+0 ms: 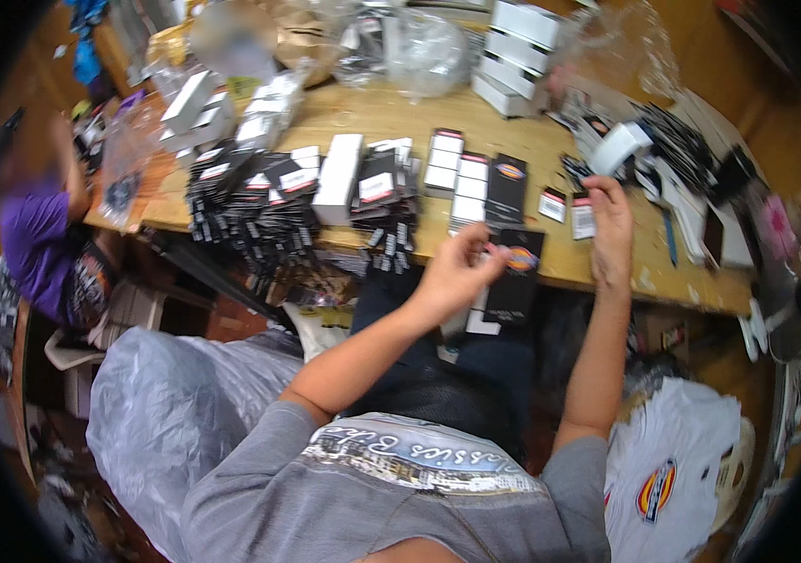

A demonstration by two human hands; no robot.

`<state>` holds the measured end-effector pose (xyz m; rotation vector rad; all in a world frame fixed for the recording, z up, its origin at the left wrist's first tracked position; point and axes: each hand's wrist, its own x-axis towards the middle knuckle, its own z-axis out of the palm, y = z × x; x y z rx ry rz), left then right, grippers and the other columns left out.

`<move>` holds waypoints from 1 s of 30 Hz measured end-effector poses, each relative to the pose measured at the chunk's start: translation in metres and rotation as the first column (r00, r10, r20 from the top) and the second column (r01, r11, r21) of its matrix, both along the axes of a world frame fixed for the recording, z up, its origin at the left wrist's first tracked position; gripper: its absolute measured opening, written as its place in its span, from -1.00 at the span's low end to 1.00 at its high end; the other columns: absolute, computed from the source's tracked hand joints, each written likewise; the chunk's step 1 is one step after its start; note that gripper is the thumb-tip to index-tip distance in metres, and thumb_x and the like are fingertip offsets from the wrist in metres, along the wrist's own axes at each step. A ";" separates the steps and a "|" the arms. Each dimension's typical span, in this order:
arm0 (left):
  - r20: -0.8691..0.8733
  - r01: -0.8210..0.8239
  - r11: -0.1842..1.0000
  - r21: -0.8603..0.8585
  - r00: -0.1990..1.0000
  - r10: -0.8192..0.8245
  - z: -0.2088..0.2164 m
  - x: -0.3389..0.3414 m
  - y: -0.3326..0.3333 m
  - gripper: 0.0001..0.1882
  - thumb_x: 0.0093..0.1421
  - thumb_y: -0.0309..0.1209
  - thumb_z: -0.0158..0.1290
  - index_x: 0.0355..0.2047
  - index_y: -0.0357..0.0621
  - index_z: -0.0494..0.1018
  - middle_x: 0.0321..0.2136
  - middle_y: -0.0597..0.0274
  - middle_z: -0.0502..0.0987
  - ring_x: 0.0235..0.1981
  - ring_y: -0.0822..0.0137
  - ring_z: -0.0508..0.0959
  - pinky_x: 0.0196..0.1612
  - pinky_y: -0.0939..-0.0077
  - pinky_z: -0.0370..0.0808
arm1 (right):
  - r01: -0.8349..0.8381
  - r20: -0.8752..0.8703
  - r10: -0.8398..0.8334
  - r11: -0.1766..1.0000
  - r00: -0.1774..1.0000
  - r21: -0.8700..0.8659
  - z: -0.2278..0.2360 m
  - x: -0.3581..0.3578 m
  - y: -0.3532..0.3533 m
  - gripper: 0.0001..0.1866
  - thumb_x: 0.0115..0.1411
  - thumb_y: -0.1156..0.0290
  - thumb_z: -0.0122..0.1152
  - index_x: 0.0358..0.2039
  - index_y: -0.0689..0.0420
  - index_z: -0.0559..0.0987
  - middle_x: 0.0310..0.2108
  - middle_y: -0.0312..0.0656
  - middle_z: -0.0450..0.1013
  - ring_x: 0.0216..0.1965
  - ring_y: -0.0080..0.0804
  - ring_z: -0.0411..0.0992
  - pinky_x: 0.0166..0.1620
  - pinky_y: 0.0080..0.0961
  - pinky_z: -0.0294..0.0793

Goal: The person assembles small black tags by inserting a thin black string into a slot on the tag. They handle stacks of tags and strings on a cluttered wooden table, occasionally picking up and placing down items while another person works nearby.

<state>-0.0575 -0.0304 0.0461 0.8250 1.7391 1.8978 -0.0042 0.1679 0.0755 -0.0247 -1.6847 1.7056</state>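
Observation:
My left hand (459, 274), fingers bent and pressed together, pinches a long black hang tag (513, 296) with a coloured oval emblem; it hangs over the table's front edge, with a white piece partly behind it. To the right, my right hand (612, 230) has its fingertips closed at the top of a small white-and-black hang tag (582, 221); any string in them is too small to make out. Another small tag (552, 205) lies just left of it. Beyond my left hand are a black tag (505, 185) and white label stacks (470, 190).
Left on the wooden table (381, 108) are piled black tags (255, 202) and a white box (337, 178). Stacked white boxes (516, 56) and plastic bags stand behind. Black cords (677, 145) lie right. A person in purple (39, 230) sits far left; a grey plastic bag (161, 413) bulges beside me.

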 end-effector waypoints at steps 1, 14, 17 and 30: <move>0.061 0.008 0.991 0.136 0.998 -0.016 -0.001 -0.001 0.004 -0.88 0.04 -0.45 -0.05 -0.46 -0.23 0.28 -0.55 0.38 0.33 -0.55 0.66 0.26 -0.52 0.76 0.23 | 0.012 0.018 -0.012 1.000 1.000 -0.022 0.003 0.010 -0.007 -0.89 0.07 0.44 -0.03 -0.38 0.17 0.36 -0.53 -0.33 0.35 -0.54 -0.69 0.30 -0.49 -0.78 0.27; 0.067 0.077 0.986 0.149 0.994 -0.088 0.002 0.023 0.018 -0.88 0.00 -0.52 -0.01 -0.47 -0.20 0.26 -0.55 0.42 0.34 -0.50 0.66 0.31 -0.40 0.77 0.29 | 0.126 0.046 -0.123 0.988 0.991 -0.092 -0.018 0.042 -0.061 -0.88 -0.02 0.55 0.07 -0.51 0.20 0.31 -0.58 -0.36 0.29 -0.53 -0.72 0.27 -0.44 -0.80 0.28; 0.067 0.032 0.981 0.193 0.997 -0.046 0.001 0.027 0.017 -0.87 -0.03 -0.56 0.01 -0.49 -0.22 0.26 -0.57 0.40 0.36 -0.53 0.66 0.32 -0.46 0.79 0.29 | 0.117 -0.002 -0.118 0.987 0.993 -0.108 -0.027 0.037 -0.065 -0.89 -0.02 0.55 0.07 -0.51 0.20 0.32 -0.57 -0.34 0.31 -0.53 -0.73 0.27 -0.47 -0.81 0.26; 0.177 0.002 0.971 0.240 0.983 -0.046 0.003 0.029 -0.009 -0.81 0.00 -0.50 -0.03 -0.35 -0.26 0.27 -0.44 0.29 0.41 -0.42 0.58 0.38 -0.31 0.72 0.31 | 0.314 0.240 -0.734 0.530 0.636 0.788 0.012 -0.026 0.085 -0.80 -0.14 0.30 0.14 -0.54 0.16 0.52 -0.54 -0.08 0.42 -0.45 -0.26 0.39 -0.37 -0.43 0.33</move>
